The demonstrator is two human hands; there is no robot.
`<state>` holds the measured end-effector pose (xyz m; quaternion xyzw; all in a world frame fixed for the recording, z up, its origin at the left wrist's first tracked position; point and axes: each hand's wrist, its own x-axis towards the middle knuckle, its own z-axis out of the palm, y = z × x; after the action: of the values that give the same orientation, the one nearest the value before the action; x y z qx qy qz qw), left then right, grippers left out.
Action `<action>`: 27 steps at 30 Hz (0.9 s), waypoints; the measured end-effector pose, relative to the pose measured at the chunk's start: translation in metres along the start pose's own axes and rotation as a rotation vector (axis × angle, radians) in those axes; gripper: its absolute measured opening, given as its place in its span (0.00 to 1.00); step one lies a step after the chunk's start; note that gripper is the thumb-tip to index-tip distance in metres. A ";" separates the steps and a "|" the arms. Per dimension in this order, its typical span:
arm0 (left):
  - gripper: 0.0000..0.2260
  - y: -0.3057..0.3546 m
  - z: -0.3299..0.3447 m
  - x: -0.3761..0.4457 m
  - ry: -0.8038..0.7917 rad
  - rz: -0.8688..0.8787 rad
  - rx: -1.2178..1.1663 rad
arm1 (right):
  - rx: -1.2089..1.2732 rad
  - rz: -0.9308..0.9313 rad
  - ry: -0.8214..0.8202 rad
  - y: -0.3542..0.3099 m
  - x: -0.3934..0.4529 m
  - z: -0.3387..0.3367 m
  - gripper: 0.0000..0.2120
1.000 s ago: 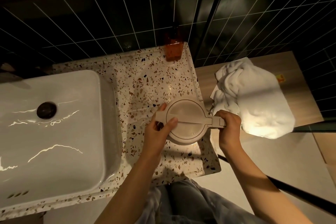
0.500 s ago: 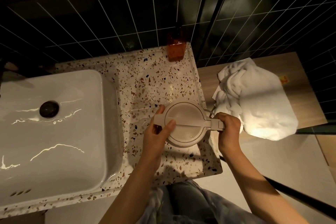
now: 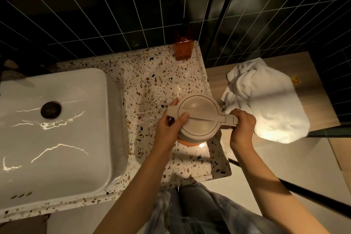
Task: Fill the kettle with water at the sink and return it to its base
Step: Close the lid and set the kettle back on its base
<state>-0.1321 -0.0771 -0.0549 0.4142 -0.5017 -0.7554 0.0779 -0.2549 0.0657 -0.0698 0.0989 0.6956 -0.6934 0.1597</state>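
Observation:
A beige kettle (image 3: 199,118) with its lid closed stands on the terrazzo counter (image 3: 161,81), seen from above, near the counter's right edge. An orange rim of its base (image 3: 188,142) shows under its near side. My right hand (image 3: 242,127) grips the handle on the kettle's right. My left hand (image 3: 171,127) holds the spout side, thumb lying across the lid. The white sink basin (image 3: 57,135) with a dark drain (image 3: 50,110) lies to the left; the tap is out of view.
An amber bottle (image 3: 183,47) stands at the counter's back edge against the dark tiled wall. A crumpled white towel (image 3: 266,99) lies on a lower wooden shelf (image 3: 216,76) to the right. A black cord (image 3: 303,192) runs across the floor.
The kettle and both hands have barely shifted; an orange rim now shows beneath the kettle's near side. The camera has tilted slightly.

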 end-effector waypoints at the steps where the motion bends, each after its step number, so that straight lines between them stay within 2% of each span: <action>1: 0.25 -0.001 0.000 -0.001 0.000 -0.004 -0.002 | -0.001 0.006 0.005 0.001 -0.001 -0.001 0.14; 3: 0.25 -0.003 -0.001 -0.005 0.000 -0.012 -0.004 | -0.007 0.019 0.015 0.002 -0.005 -0.003 0.13; 6: 0.24 -0.008 -0.003 -0.011 0.005 -0.019 0.001 | -0.049 0.015 0.006 0.008 -0.011 -0.007 0.17; 9: 0.24 -0.015 -0.006 -0.017 0.009 -0.010 0.015 | -0.107 -0.036 -0.019 0.007 -0.022 -0.008 0.08; 11: 0.24 -0.017 -0.007 -0.019 0.006 -0.002 0.029 | -0.100 -0.060 -0.021 0.006 -0.024 -0.008 0.08; 20: 0.23 -0.015 -0.007 -0.023 -0.001 0.027 0.112 | -0.227 -0.119 -0.104 0.020 -0.011 -0.015 0.14; 24: 0.21 -0.017 -0.006 -0.023 0.081 0.050 0.109 | -0.290 -0.114 -0.080 0.020 -0.009 -0.017 0.14; 27: 0.20 -0.016 -0.004 -0.027 0.105 0.050 0.097 | -0.336 -0.044 -0.027 0.014 -0.012 -0.019 0.17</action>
<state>-0.1075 -0.0578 -0.0535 0.4436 -0.5433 -0.7053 0.1027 -0.2405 0.0857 -0.0786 0.0463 0.8015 -0.5721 0.1679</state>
